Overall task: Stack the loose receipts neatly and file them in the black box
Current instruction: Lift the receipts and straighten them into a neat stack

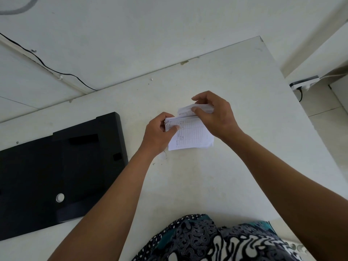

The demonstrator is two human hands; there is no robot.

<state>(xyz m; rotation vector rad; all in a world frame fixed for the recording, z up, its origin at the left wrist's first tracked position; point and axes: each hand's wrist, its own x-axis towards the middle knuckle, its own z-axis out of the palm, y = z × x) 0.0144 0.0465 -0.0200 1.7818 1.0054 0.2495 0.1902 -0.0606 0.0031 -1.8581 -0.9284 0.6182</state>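
While the white bench [235, 87] carries everything in reach, the step in hand looks like squaring the papers before they go anywhere near the black box [56, 166], which lies flat and shut at the left of the bench, well apart from the papers. To do this well, I judge it best to gather every sheet into one pile, tap its long edge and then its short edge against the bench so the sheets settle flush, and grip firmly only once the edges agree. The box will also need opening, so one hand must come free, and the pile should be held tight enough that thin slips do not fan out.

At mid-bench the receipts [190, 136] sit in a main pile with a printed grid form on top, its near edge low towards the bench, though whether it touches I cannot tell. A smaller bunch of slips [188, 110] stands slightly askew at the far edge of the pile, not yet aligned.

Curled round that smaller bunch, the right hand [214, 115] pinches it between thumb and fingers. At the pile's left edge, the left hand [160, 132] grips the pile, thumb on top and fingers underneath.
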